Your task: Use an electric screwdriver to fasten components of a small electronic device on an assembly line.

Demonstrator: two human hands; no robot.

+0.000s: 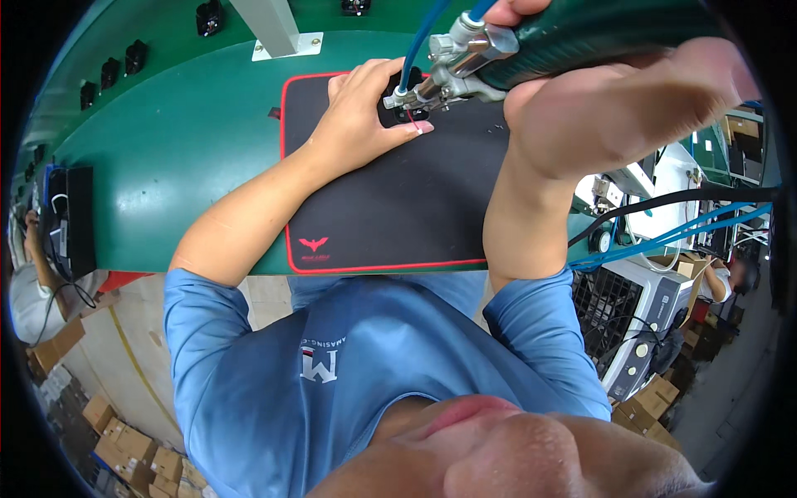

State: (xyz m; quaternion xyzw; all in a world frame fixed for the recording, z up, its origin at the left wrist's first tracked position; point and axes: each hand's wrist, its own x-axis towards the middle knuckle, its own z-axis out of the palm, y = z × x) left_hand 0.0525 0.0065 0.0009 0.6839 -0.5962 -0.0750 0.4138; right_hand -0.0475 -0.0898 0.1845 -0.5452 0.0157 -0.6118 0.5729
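My left hand rests over the upper part of a black mat with a red border. Its thumb and fingers close round a small black part, which looks like a small fan and is mostly hidden by the tool. A thin red wire shows by the thumb. Up close on the right, my right hand is wrapped round the dark green grip of an air-powered hand tool with a metal head and blue hoses. The tool's tip sits just over the black part, between my left thumb and fingers; whether they touch, I cannot tell.
Several small black fan-like parts line the far edge of the green table. A metal post is fixed there. Blue hoses and a grey machine are at the right. People sit on both sides; cardboard boxes lie behind.
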